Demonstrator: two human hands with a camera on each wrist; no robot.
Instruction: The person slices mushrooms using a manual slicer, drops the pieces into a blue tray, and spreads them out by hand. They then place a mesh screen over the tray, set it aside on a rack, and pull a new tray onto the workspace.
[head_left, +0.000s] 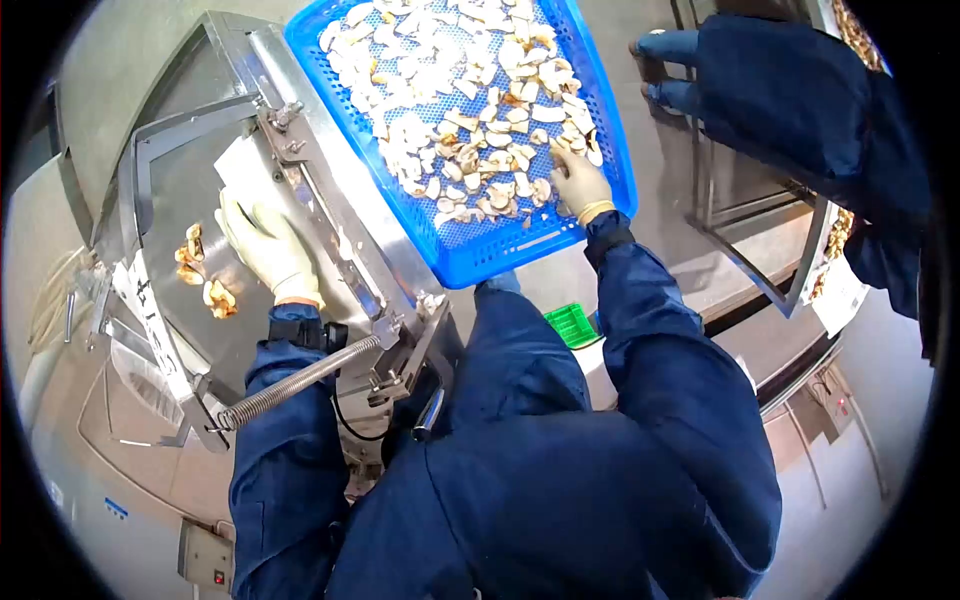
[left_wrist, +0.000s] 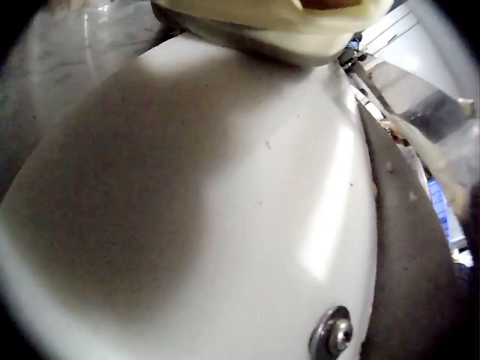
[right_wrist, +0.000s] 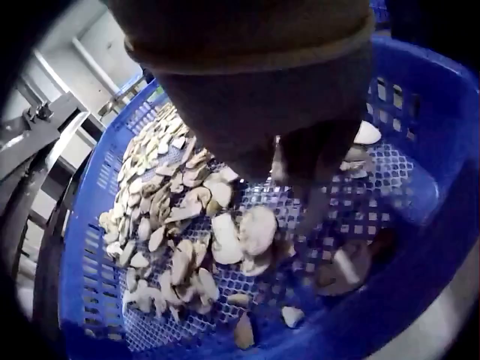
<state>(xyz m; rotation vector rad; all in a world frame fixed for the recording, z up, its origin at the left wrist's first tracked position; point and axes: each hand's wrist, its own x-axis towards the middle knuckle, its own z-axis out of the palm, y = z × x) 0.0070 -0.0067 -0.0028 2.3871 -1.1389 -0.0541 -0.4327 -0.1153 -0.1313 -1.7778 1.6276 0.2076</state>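
We see both forearms, in navy-blue sleeves, reaching forward and spread well apart. The left hand, in a cream-coloured glove, stretches out low over a grey metal worktop, its fingers extended and lying side by side; its grip is slack and holds nothing that we can see. From the left wrist we find a smooth, glossy white panel with a round metal bolt filling most of the view, the glove at its upper edge. The right hand, gloved alike, dips into the near right corner of a blue perforated plastic basket, fingers bent down toward the slices. Shadow hides its fingertips, so we cannot tell whether that grip is clamped on anything.

The pale cream mushroom slices lie in the basket, loosely scattered and overlapping, with the mesh floor showing between them. Some are broad with brownish edges, others small or narrow. Just beside the left hand we notice a few yellow-brown irregular pieces on the worktop.
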